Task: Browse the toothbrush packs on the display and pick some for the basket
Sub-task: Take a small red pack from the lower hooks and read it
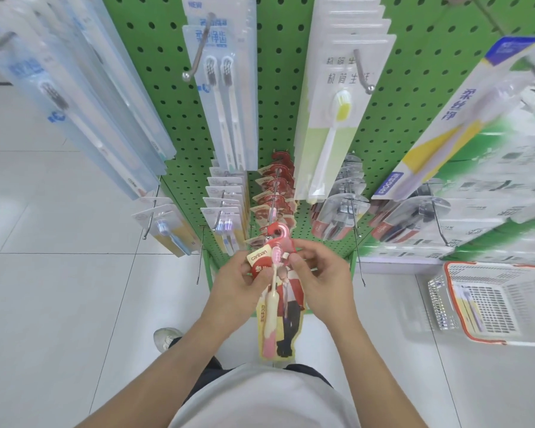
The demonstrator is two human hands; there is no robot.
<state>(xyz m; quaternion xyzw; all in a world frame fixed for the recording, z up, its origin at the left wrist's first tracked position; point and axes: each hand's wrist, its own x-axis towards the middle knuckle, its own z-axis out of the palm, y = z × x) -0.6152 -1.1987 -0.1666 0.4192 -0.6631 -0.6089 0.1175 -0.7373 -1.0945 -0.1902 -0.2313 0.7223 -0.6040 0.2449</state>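
Both hands, left hand (240,281) and right hand (318,279), pinch red toothbrush pack (275,291) just off its hook; next, carry to basket (494,304) at right

A green pegboard (278,97) fills the upper middle of the frame, dotted with rows of round holes. Metal hooks (198,54) jut out of it toward the camera, their ends rounded. The board's lower edge sits on a green frame near the centre. Below and to the left lies a floor (59,273) of large pale grey tiles with thin darker joints, glossy enough to catch soft light. The same tiling runs along the lower right. At the far upper left a dark strip crosses the floor. Lighting is bright and even.
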